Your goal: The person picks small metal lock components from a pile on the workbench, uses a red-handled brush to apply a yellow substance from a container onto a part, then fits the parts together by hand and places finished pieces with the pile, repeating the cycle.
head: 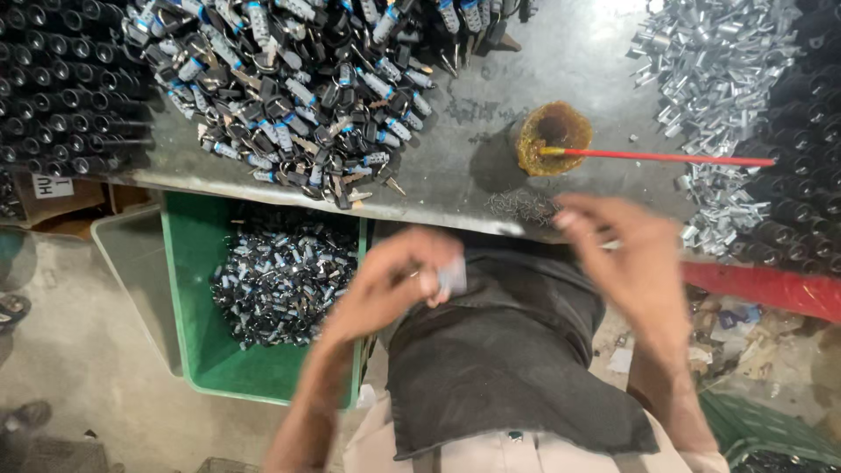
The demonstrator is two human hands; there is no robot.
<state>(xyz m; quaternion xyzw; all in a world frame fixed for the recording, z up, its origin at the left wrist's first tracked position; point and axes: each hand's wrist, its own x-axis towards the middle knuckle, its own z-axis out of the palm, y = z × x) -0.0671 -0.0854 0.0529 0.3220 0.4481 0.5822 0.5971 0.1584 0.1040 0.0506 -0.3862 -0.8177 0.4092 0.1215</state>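
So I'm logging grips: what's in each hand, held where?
Left hand pinches a small blurred silvery part at its edge; right hand shows nothing held.

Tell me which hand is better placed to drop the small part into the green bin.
Left. The left hand already pinches the small pale part and sits right beside the green bin. The right hand, blurred, is farther over near the bench edge, and I cannot tell whether it holds anything.

A grey workbench (pixel 491 140) carries a grease cup (pixel 552 136) (red brush (pixel 666 158) in it), keys (pixel 289 88) heaped left of it, silver metal pieces (pixel 714 61) right.
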